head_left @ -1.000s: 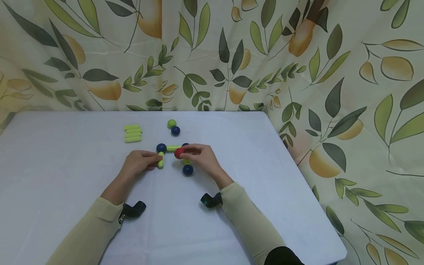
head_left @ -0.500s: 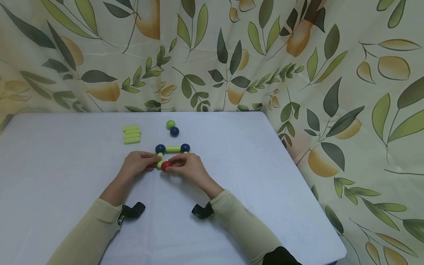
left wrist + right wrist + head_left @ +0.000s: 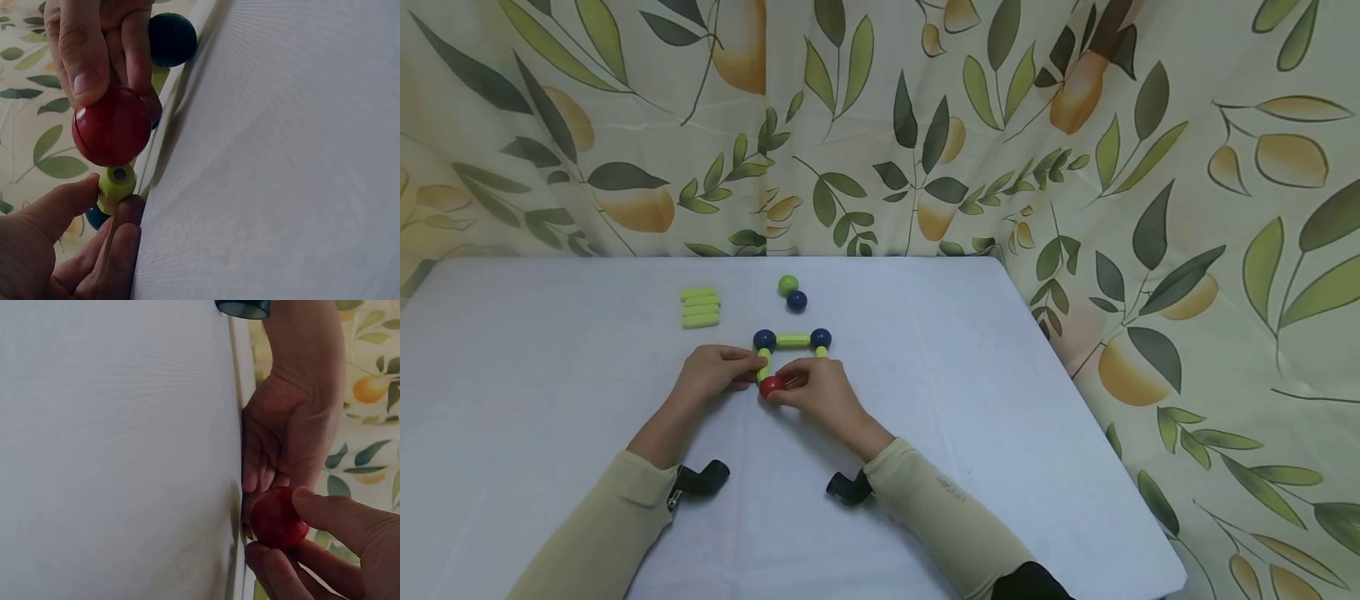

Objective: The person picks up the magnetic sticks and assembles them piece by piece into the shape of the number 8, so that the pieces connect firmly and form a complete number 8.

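Note:
My left hand point(image 3: 718, 369) pinches a light-green rod point(image 3: 116, 187) between thumb and fingers; a dark metal spot shows in the rod's near end. A red ball point(image 3: 112, 127) sits right at that end, pinched by my right hand point(image 3: 820, 395). The rod's far end meets a dark blue ball point(image 3: 764, 340). From there a second green rod point(image 3: 793, 341) runs across to another blue ball point(image 3: 821, 338). Below that ball a third green rod point(image 3: 822, 352) shows in part, the rest behind my right hand. Another blue ball point(image 3: 172, 40) appears beside the right hand in the left wrist view.
Several loose green rods point(image 3: 700, 308) lie side by side at the back left of the white table point(image 3: 587, 375). A green ball point(image 3: 787, 285) and a blue ball point(image 3: 797, 301) rest together behind the frame of rods. A leaf-patterned curtain point(image 3: 880, 125) hangs along the table's far edge.
My right hand has carried the red ball left and toward me, from near the right blue ball to the near end of the rod in my left hand. The left hand has stayed in place.

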`<state>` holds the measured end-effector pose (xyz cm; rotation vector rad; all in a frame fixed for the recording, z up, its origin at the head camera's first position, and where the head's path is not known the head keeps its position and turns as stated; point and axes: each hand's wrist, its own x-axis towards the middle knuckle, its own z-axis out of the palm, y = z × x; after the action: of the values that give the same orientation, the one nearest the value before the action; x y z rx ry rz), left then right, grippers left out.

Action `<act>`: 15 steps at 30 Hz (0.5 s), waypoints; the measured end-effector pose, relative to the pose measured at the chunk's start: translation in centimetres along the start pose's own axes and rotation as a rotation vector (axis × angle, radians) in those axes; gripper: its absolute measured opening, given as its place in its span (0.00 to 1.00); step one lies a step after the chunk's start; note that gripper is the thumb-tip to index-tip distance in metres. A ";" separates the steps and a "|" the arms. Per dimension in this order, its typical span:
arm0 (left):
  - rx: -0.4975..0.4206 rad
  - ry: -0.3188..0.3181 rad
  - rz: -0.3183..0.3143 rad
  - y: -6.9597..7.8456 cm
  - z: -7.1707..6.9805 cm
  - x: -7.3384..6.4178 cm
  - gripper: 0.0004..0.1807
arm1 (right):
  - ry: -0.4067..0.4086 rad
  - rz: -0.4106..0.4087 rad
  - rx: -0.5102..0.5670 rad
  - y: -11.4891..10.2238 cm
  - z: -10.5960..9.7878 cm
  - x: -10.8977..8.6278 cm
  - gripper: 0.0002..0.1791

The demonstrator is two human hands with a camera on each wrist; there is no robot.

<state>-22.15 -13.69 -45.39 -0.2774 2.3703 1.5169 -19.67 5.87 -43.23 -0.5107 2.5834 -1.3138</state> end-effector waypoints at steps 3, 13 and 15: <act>-0.006 -0.001 -0.008 0.1 0.0 -0.1 0.28 | 0.001 -0.024 0.002 0.0 0.2 -0.1 0.15; 0.015 0.003 -0.003 0.1 0.0 -0.2 0.30 | 0.021 -0.068 -0.012 0.2 0.9 0.0 0.15; 0.019 0.005 -0.002 0.1 0.0 -0.2 0.30 | 0.027 -0.063 -0.019 0.2 0.9 -0.1 0.15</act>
<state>-22.02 -13.65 -45.26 -0.2791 2.3863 1.4940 -19.36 5.34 -43.86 -0.5855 2.6241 -1.3263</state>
